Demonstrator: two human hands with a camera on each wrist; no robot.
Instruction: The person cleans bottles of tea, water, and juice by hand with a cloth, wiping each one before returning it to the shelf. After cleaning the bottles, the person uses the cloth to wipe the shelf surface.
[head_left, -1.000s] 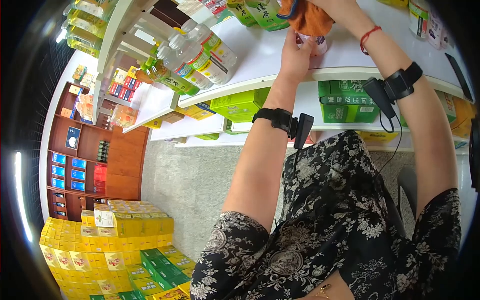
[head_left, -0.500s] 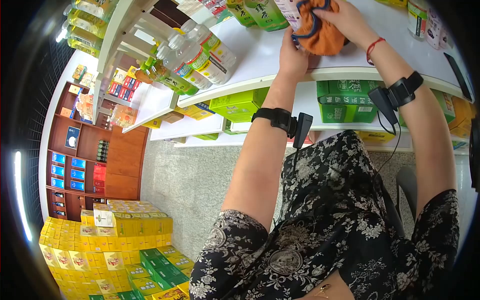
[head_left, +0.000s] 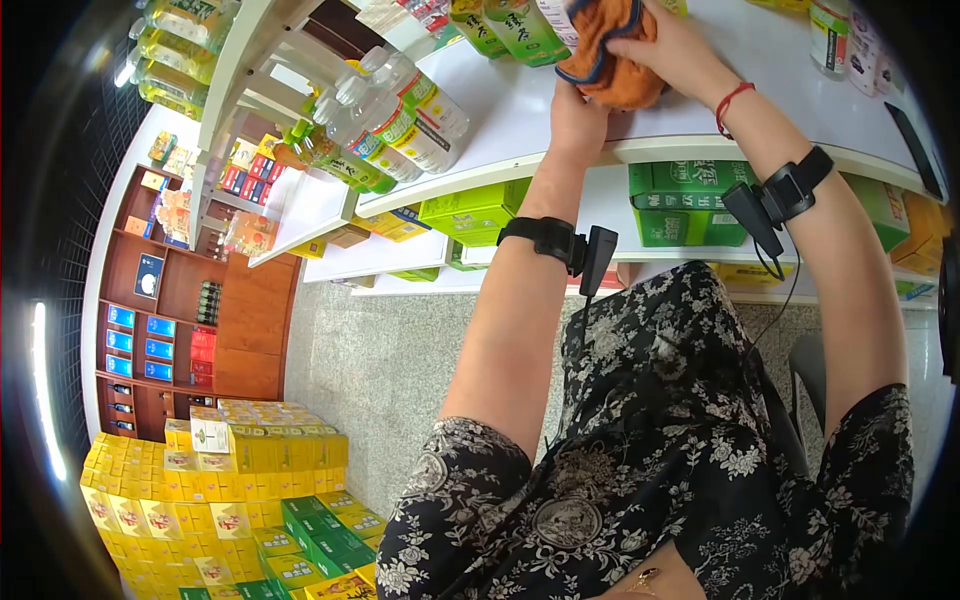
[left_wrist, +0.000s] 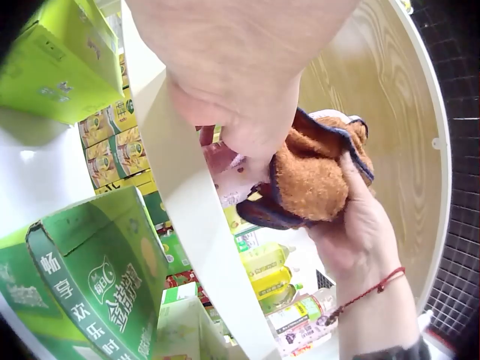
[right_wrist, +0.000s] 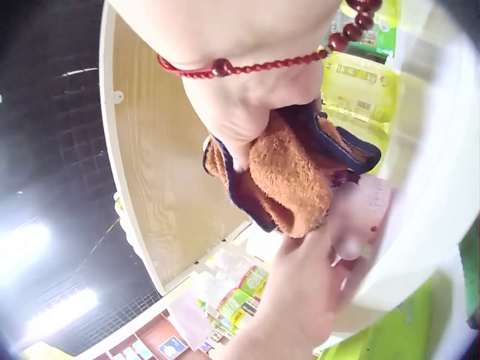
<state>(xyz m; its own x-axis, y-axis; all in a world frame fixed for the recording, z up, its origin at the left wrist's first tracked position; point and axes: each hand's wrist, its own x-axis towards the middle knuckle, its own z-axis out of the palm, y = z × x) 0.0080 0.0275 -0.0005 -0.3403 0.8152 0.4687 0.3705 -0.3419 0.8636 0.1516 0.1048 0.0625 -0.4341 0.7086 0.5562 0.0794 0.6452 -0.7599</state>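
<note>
A small pink-and-white bottle (left_wrist: 231,178) is held up over the white shelf board (head_left: 520,115), and my left hand (head_left: 577,105) grips it from below. An orange cloth with dark edging (head_left: 610,62) is wrapped over most of the bottle. My right hand (head_left: 668,50) clutches that cloth against it. In the right wrist view the cloth (right_wrist: 291,178) bulges under my right hand (right_wrist: 238,112), with the bottle (right_wrist: 361,211) blurred beside it and my left hand (right_wrist: 300,292) below. The left wrist view has my left hand (left_wrist: 241,120) pinching the bottle beside the cloth (left_wrist: 319,178).
Clear water bottles (head_left: 400,105) lie on the shelf to the left, and green drink bottles (head_left: 500,25) stand behind. Green cartons (head_left: 688,200) fill the shelf below. A dark flat device (head_left: 915,150) lies at the right. Stacked yellow boxes (head_left: 220,480) sit on the floor.
The right hand has drawn the cloth down along the bottle and then back up and left. The bottle's bare end now shows at the cloth's upper left instead of below it.
</note>
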